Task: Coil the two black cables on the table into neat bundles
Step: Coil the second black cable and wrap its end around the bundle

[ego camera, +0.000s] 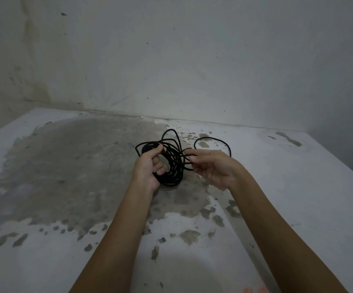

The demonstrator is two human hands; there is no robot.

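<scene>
A black cable (172,166) hangs in several loops above the middle of the table (65,166). My left hand (150,166) grips the left side of the coil, fingers curled through the loops. My right hand (211,166) pinches a strand at the coil's right side. A loose tail of the cable (215,140) curves over the table behind my right hand. I cannot tell a second cable apart from this one.
The table is white with large grey worn patches and meets a stained white wall (171,60) at the back. Its right edge (340,163) runs diagonally on the right. An orange mark (254,290) shows at the bottom edge.
</scene>
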